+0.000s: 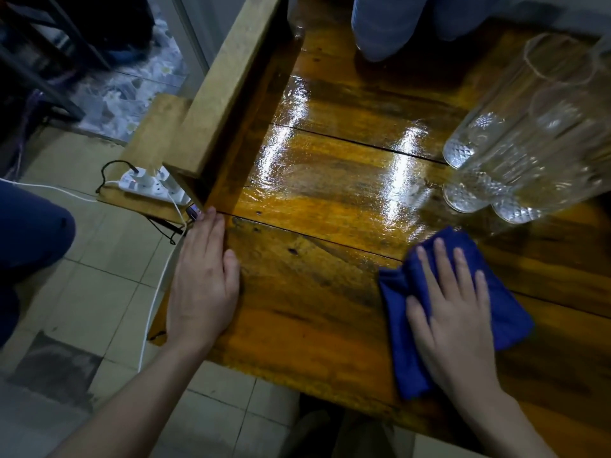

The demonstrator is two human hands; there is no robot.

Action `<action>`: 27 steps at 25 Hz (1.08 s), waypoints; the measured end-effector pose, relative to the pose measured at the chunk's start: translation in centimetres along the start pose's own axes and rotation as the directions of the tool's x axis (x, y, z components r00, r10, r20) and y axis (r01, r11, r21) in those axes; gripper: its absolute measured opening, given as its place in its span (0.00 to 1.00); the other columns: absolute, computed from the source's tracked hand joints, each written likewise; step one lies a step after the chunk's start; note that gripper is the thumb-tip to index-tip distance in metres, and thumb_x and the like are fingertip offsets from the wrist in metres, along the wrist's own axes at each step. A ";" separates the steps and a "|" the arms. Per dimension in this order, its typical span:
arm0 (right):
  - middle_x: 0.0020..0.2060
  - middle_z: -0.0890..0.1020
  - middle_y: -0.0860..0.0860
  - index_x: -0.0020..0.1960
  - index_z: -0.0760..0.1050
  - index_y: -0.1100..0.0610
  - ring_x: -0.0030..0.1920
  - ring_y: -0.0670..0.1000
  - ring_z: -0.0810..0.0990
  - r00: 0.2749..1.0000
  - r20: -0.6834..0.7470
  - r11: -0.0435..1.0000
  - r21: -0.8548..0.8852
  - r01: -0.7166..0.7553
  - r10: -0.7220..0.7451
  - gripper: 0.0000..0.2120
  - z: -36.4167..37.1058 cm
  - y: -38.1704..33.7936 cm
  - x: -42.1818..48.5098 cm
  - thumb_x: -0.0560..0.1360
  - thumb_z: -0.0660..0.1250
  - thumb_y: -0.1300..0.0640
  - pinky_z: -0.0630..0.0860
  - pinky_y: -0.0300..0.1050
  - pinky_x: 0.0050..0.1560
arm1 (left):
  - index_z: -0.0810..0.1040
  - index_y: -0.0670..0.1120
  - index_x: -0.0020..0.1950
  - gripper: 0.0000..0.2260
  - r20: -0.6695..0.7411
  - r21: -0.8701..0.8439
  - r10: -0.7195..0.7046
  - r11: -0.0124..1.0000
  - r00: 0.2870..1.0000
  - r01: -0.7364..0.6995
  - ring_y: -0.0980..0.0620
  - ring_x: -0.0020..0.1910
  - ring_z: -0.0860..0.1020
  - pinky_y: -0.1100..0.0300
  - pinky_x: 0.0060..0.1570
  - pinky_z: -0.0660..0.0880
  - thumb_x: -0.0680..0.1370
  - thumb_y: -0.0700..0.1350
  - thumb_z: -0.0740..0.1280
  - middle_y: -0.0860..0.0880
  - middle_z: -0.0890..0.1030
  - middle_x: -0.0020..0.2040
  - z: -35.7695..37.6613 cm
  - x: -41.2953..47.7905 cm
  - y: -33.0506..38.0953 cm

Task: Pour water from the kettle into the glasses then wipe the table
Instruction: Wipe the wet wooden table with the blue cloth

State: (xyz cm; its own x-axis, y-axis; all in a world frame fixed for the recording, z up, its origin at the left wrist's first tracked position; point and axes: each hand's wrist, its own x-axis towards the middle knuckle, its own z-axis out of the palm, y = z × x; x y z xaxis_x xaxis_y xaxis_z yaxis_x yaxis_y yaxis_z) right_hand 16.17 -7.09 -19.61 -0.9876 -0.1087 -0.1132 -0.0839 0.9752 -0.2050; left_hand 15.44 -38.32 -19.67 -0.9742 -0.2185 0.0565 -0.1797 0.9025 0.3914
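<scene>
1. A glossy, dark-amber wooden plank table (314,292) fills the view from the centre out to 3 o'clock.
2. A folded, deep-blue cloth (506,309) lies flat on the tabletop at 4 o'clock, near the table's near edge.
3. The right hand (453,312) rests palm-down on top of the cloth. Its fingers are straight and slightly spread, and they press on the fabric rather than pinching it.
4. The left hand (201,285) lies flat on the table's left edge at 8 o'clock. Its fingers are straight and pressed together, its thumb lies alongside them on the wood, and it holds nothing.
5. A cluster of tall clear glasses with diamond-cut bases (515,143) stands on the table at 2 o'clock, packed close together. At least three bases show, and the nearest sits just beyond the far corner of the cloth.
6. A shiny wet sheen (287,143) covers the planks from the centre toward 12 o'clock, to the left of the glasses.
7. A blue-grey rounded shape (383,24) sits at 12 o'clock, too cropped to tell what it is.
8. A pale wooden rail (224,77) runs along the table's left side toward 11 o'clock.
9. A white power strip (145,186) lies on a low wooden shelf (148,133) at 9 o'clock, and a white cable (155,292) trails down from it over the beige tiled floor (99,292).
</scene>
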 end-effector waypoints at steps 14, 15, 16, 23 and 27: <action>0.78 0.58 0.52 0.78 0.59 0.50 0.78 0.54 0.55 0.863 0.099 0.869 0.049 0.493 -0.495 0.35 2.1 -7.3 -4.3 0.72 0.56 0.45 0.51 0.56 0.74 | 0.61 0.43 0.76 0.24 -0.013 -0.024 0.006 1.000 1.000 -0.007 0.51 0.76 0.58 0.52 0.73 0.57 0.80 0.48 0.51 0.47 0.61 0.77 0.4 0.0 -0.4; 0.79 0.58 0.51 0.78 0.59 0.49 0.79 0.53 0.54 0.895 0.088 0.899 0.067 0.433 -0.438 0.35 1.7 -4.8 -4.7 0.71 0.57 0.46 0.50 0.55 0.75 | 0.61 0.43 0.76 0.24 -0.014 -0.023 0.004 1.000 1.000 -0.005 0.51 0.76 0.58 0.52 0.73 0.57 0.80 0.48 0.51 0.47 0.60 0.77 0.3 -0.1 -0.3; 0.79 0.57 0.49 0.78 0.58 0.49 0.79 0.52 0.53 0.928 0.081 0.930 0.079 0.358 -0.364 0.34 1.2 -2.0 -5.0 0.72 0.58 0.47 0.49 0.53 0.76 | 0.61 0.43 0.76 0.24 -0.015 -0.011 0.006 1.000 1.000 -0.006 0.51 0.76 0.58 0.52 0.73 0.57 0.80 0.48 0.51 0.47 0.60 0.77 0.3 -0.2 -0.3; 0.80 0.53 0.51 0.79 0.51 0.49 0.79 0.53 0.50 1.000 -0.023 0.998 0.059 -0.016 0.017 0.30 -0.7 3.7 -0.6 0.78 0.48 0.44 0.45 0.55 0.78 | 0.63 0.44 0.75 0.23 -0.011 0.117 0.067 0.991 0.998 -0.065 0.44 0.74 0.61 0.47 0.72 0.60 0.81 0.47 0.52 0.42 0.62 0.76 0.3 -0.3 -0.2; 0.79 0.55 0.53 0.79 0.56 0.51 0.79 0.56 0.51 1.000 -0.027 0.998 0.058 -0.004 0.005 0.32 0.0 -2.3 1.5 0.76 0.46 0.45 0.48 0.60 0.77 | 0.64 0.43 0.74 0.22 0.045 0.214 0.137 0.966 0.990 -0.144 0.41 0.74 0.62 0.42 0.71 0.62 0.81 0.47 0.53 0.39 0.64 0.74 -0.1 -1.0 1.4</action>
State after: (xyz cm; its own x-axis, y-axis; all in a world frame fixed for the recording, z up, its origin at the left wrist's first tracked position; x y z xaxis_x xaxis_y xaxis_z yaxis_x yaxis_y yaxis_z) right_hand 14.90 -9.49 -19.28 -0.9913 -0.0985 -0.0879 -0.0726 0.9628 -0.2603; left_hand 16.16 -36.84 -19.07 -0.9948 -0.0757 0.0685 -0.0629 0.9829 0.1732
